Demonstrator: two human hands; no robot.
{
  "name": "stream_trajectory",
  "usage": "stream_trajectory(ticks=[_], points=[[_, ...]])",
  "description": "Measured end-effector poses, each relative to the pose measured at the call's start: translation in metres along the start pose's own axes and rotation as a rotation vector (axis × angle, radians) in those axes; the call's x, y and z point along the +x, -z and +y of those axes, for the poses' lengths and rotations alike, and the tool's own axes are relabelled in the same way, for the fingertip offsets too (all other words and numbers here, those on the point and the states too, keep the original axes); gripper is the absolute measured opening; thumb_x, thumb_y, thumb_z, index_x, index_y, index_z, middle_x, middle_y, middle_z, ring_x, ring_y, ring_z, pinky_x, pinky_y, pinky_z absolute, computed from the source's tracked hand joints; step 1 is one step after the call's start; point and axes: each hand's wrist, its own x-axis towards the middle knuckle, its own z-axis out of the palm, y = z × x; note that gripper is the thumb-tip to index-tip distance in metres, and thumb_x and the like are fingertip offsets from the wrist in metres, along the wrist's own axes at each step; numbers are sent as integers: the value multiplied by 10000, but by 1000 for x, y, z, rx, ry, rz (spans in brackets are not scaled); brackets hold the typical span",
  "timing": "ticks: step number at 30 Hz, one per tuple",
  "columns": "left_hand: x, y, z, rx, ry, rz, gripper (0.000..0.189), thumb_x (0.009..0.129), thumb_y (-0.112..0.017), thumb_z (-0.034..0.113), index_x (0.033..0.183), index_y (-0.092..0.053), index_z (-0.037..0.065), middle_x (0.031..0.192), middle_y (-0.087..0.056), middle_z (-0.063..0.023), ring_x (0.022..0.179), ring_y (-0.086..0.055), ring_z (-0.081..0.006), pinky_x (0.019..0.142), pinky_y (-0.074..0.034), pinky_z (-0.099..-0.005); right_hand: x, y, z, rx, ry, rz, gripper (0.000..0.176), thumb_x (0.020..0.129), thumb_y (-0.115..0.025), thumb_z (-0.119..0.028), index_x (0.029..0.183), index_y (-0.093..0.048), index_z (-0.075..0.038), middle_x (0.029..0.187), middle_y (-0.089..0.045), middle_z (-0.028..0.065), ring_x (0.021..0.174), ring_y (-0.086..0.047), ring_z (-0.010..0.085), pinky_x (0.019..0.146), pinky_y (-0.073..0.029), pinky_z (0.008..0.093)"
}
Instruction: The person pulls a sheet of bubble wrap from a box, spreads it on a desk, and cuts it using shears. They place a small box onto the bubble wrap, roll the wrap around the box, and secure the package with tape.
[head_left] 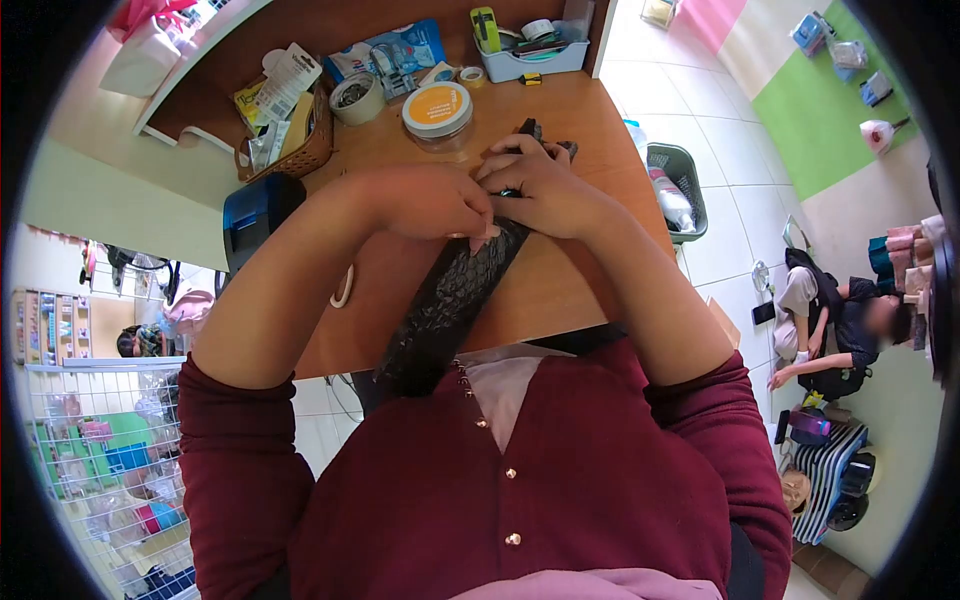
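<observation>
Tension first: with left hand (432, 205) and right hand (548, 188) both pinched on the black textured strip (450, 300), pull evenly over the desk (545, 295).

Dark maroon knit cardigan (580, 480), long-sleeved, open V at neck. Left sleeve (235, 450) and right sleeve (720, 420) same maroon, pushed up to about elbow, bunched at the edge. Row of small round pale metallic buttons (512, 539) down front edge, four visible. Pale pink top (500, 385) under cardigan, showing in the V. Lighter pink fabric strip (600, 585) at bottom of frame, garment unclear. Left hand (440, 205) and right hand (545, 185) bare, forearms bare below sleeves.
</observation>
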Motion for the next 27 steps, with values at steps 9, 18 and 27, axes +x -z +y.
stream_trajectory(ticks=[9, 18, 27], points=[[-2, -14, 12, 322, 143, 232, 310, 847, -692, 330, 803, -723, 26, 786, -695, -154, 778, -675, -308, 702, -511, -427, 3, -4, 2, 10, 42, 26, 192, 894, -671, -384, 1003, -770, -262, 1185, -680, -147, 1348, -387, 216, 1044, -165, 649], [0, -16, 29, 529, 305, 321, 359, 831, -747, 415, 872, -762, 58, 918, -740, -125, 885, -711, -316, 766, -568, -433, -3, 4, -10, 36, 15, 8, 194, 909, -687, -301, 1020, -753, -156, 1226, -657, -35, 1390, -359, 245, 1103, -166, 590], [17, 19, -9, 106, 166, -167, 436, 898, -693, 471, 848, -760, 43, 814, -730, -78, 756, -690, -168, 700, -523, -311, -7, 0, 6, 136, 142, 96, 169, 924, -691, -292, 954, -751, -138, 1103, -692, -22, 1338, -414, 247, 1133, -235, 481]])
